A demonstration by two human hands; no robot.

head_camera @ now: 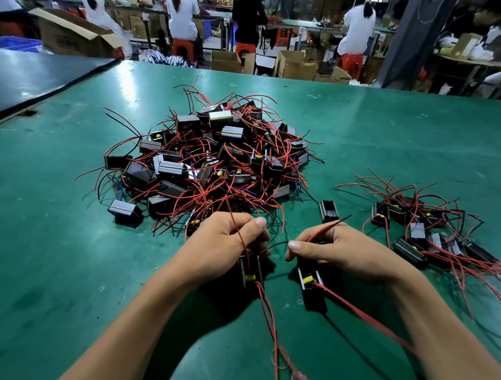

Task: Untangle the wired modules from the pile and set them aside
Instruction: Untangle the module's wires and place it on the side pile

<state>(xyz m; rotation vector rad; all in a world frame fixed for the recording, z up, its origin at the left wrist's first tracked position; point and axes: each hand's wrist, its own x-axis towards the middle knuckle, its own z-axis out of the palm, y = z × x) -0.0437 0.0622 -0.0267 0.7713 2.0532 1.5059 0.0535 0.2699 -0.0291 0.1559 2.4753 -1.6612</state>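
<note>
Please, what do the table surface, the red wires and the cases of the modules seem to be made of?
Table surface: green rubber-like or vinyl mat, semi-gloss; it reflects the lamps softly.
Red wires: probably plastic insulation, smooth; they bend in springy loops.
Module cases: likely black plastic, matt; the ribbed silver tops look like metal, perhaps aluminium.

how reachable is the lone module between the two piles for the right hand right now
Probably yes: the lone module lies on bare mat just beyond the right hand, nothing between. But that hand grips a wired module, so it would likely have to set it down first.
</note>
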